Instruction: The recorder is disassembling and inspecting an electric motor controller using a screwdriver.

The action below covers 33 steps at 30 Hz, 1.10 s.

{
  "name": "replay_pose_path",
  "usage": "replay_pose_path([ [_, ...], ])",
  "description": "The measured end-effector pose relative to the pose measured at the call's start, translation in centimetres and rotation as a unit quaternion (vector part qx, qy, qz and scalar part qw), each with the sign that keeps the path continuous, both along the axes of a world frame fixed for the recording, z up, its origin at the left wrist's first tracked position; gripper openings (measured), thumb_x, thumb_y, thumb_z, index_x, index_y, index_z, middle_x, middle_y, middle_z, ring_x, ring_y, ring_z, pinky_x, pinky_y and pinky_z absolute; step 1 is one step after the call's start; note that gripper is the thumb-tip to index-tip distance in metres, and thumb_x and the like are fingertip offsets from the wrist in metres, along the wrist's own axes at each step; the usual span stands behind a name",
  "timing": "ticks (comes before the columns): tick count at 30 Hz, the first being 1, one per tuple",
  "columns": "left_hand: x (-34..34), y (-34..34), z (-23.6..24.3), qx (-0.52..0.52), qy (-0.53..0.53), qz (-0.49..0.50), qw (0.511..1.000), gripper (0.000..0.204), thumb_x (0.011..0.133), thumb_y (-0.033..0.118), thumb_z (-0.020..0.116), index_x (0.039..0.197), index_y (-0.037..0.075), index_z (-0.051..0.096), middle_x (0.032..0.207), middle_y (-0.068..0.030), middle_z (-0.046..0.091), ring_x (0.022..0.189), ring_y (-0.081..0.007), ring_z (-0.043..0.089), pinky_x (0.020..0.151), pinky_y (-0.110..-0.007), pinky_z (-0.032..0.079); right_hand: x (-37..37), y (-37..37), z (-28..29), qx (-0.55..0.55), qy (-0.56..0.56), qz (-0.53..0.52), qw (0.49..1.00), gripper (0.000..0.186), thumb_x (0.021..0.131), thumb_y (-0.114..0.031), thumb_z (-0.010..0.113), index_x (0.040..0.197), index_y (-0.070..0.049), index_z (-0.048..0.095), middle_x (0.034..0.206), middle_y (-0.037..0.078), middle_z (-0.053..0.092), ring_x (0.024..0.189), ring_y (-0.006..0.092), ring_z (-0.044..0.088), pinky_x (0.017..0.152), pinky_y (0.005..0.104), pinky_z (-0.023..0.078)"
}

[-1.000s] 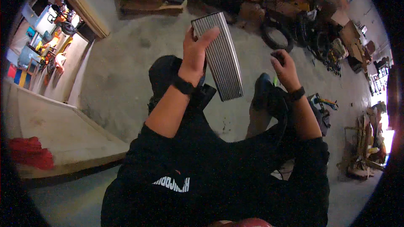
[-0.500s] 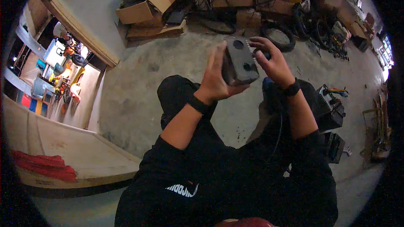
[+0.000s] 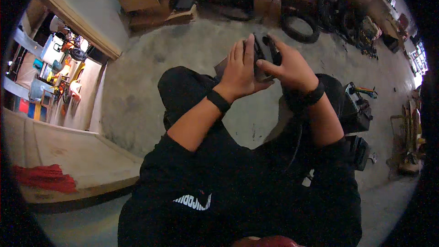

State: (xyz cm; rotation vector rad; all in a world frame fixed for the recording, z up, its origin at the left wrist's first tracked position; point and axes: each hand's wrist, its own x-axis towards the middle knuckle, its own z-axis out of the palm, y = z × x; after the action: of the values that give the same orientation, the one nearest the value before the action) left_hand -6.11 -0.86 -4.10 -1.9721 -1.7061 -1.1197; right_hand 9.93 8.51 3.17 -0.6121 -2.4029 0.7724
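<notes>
A dark grey boxy block (image 3: 263, 51) is raised in front of me, over the floor between my knees. My left hand (image 3: 238, 69) grips its left side, long fingers pointing up along it. From the right, my right hand (image 3: 295, 69) closes round the other side, its thumb laid across the near face. The two hands cover most of the block, and its exact kind cannot be made out. Behind my left fingers a greyish-brown flat patch (image 3: 221, 67) shows; whether it belongs to the block is unclear.
Beside my right knee stands a black box (image 3: 356, 115) with coloured wires; another black box (image 3: 357, 152) is nearer. Cardboard boxes (image 3: 141, 1) and a black tyre (image 3: 299, 26) lie along the far side. A red cloth (image 3: 45, 178) rests on a ledge at left, near a doorway.
The block has been turned, so its broad face with round holes and its toothed edge no longer show as before. My right hand has closed in on it, nearer my left hand.
</notes>
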Motion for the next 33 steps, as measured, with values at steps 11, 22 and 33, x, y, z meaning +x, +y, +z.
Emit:
replay_pose_path([
  [11,0.0,0.2,-0.3,-0.035,-0.014,0.025,0.999,0.132,0.059,0.052,0.085,0.152,-0.003,0.009,0.137,-0.0322,0.036,0.123,-0.0505,0.039,0.107,-0.057,0.032,-0.4,0.7,-0.5,-0.048,-0.037,-0.023,0.998,0.059,0.081,-0.038,0.070,0.125,0.001,0.058,0.093,0.025,0.069,0.087,0.0378,0.069,0.076,0.0419,0.054],
  [22,0.2,0.2,-0.9,-0.064,-0.025,0.035,0.997,0.133,0.059,0.053,0.085,0.153,0.000,0.007,0.138,-0.0339,0.034,0.128,-0.0519,0.036,0.110,-0.058,0.029,-0.5,1.4,-1.1,-0.088,-0.038,-0.022,0.995,0.054,0.081,-0.034,0.072,0.121,0.000,0.062,0.090,0.022,0.070,0.083,0.0297,0.071,0.075,0.0378,0.054],
  [33,0.1,-0.3,0.6,-0.106,-0.118,0.073,0.985,0.132,0.062,0.047,0.086,0.153,0.000,0.003,0.148,-0.0339,0.026,0.134,-0.0502,0.032,0.114,-0.051,0.028,0.0,2.7,-0.8,-0.234,0.025,-0.069,0.969,0.037,0.092,-0.031,0.063,0.111,0.000,0.069,0.084,0.005,0.069,0.068,0.0091,0.056,0.059,0.0248,0.044],
])
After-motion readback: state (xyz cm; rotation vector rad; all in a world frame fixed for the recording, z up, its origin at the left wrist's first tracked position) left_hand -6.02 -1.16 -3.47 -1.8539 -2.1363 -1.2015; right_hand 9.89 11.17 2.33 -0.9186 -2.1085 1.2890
